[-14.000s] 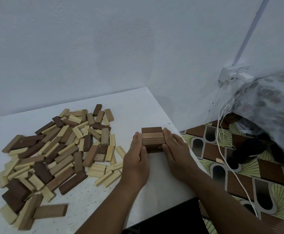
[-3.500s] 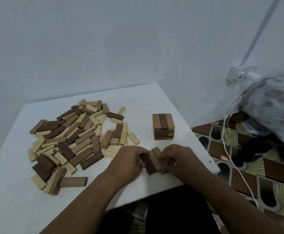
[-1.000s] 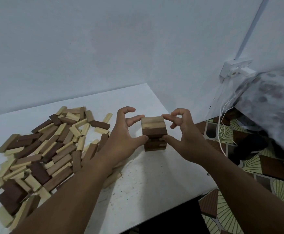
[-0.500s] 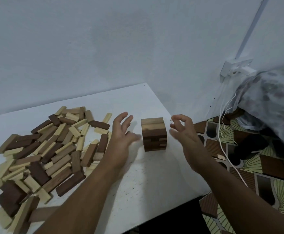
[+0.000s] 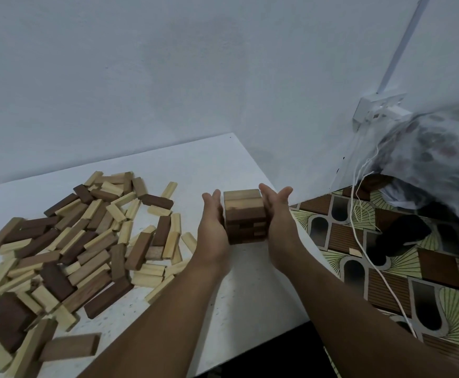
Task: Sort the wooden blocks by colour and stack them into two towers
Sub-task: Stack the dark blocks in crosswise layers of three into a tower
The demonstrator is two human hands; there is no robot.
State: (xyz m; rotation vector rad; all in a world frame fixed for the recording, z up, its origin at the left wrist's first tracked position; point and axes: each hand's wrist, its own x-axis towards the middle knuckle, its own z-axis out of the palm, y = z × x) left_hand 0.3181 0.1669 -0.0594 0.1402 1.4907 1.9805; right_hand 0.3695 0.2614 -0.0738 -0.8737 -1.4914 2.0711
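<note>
- I see the tower (image 5: 245,215) of brown blocks standing on the white desk (image 5: 252,290), near its right edge.
- My left hand (image 5: 212,225) lies flat against the tower's left side, fingers straight and together, pointing away from me.
- My right hand (image 5: 277,216) presses the tower's right side the same way, palm inward, fingers straight, thumb out to the right.
- Both hands are wide and flat, squeezing the tower between the palms, not curled round it.
- The top layer shows three blocks side by side; the layers below run crosswise and look darker. I cannot count the layers for sure.
- The loose pile (image 5: 78,241) of light and dark blocks lies spread over the left half of the desk, well apart from the tower.
- One brown block (image 5: 69,349) lies alone at the near left edge of the pile.
- On the wall to the right a white socket (image 5: 378,109) carries a plug, and a white cable (image 5: 370,255) runs down across the patterned floor (image 5: 414,290).
- A patterned cloth (image 5: 441,148) bulges in at the right.
</note>
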